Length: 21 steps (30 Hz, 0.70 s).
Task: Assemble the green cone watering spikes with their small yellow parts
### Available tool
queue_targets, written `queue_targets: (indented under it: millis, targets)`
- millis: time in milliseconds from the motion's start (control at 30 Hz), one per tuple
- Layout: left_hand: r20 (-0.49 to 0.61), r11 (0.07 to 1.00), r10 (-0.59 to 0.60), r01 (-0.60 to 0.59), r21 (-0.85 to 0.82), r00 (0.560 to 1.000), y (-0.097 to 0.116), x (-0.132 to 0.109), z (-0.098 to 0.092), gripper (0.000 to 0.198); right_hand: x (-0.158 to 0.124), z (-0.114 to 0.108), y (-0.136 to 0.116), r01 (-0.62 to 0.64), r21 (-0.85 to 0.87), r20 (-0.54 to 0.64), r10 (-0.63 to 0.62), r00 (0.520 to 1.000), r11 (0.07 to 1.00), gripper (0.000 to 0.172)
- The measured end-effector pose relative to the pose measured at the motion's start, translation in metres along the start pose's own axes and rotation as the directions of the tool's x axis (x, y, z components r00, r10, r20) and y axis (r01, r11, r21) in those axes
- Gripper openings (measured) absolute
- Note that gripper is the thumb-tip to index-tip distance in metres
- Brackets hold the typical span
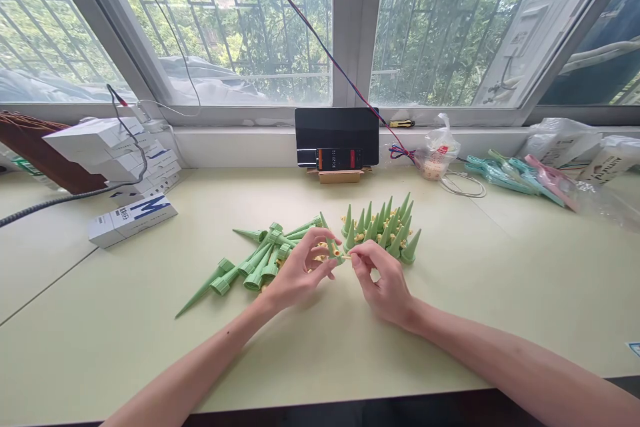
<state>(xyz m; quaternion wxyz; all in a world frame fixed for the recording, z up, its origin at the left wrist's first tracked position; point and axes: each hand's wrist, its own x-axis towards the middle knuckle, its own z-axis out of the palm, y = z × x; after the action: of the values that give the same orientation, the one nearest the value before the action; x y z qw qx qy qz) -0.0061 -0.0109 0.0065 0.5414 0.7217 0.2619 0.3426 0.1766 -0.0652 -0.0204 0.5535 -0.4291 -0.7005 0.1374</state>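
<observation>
My left hand (303,267) is closed around a green plant watering spike (325,223), its point tilted up. A small yellow valve (337,252) shows on the spike's side. Close by on the right, the thumb and forefinger of my right hand (383,280) pinch a thin yellowish piece (348,255), whose tip reaches to the spike's base. Beyond my right hand, several green spikes with yellow fittings (387,223) stand upright in a cluster. Loose green spikes (255,260) lie in a pile left of my left hand, with yellow parts partly hidden among them.
A phone (340,159) on a cardboard stand (340,177) leans before a black panel (305,133). White boxes (135,220) and a black cable (75,197) are at left. A bagged cup (436,157) and wrapped teal and pink items (525,177) lie at back right.
</observation>
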Motion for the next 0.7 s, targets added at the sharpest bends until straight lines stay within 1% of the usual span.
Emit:
queue_targets:
  millis: [267,400,533,700]
  targets:
    - [-0.021,0.999,-0.018,0.019,0.035,1.0,0.0009,-0.0001,0.0003,0.028,0.0004,-0.0001,-0.0002,0.008,0.014,-0.008,-0.007,1.0,1.0,0.012]
    - [-0.062,0.989,-0.021,0.03,0.142,0.998,0.0012,-0.0014,0.0,0.029,0.0007,-0.0006,0.0005,0.009,0.004,-0.013,-0.009,1.0,1.0,0.013]
    - [-0.099,0.963,0.021,0.007,0.269,0.995,0.0021,-0.0023,0.0002,0.028,0.0016,-0.001,0.0011,-0.019,-0.017,-0.013,0.019,1.0,1.0,0.014]
    - [-0.1,0.95,0.058,-0.025,0.313,0.993,0.0041,-0.0024,0.001,0.028,0.004,-0.0006,0.0012,-0.046,-0.026,-0.012,0.046,0.999,0.999,0.013]
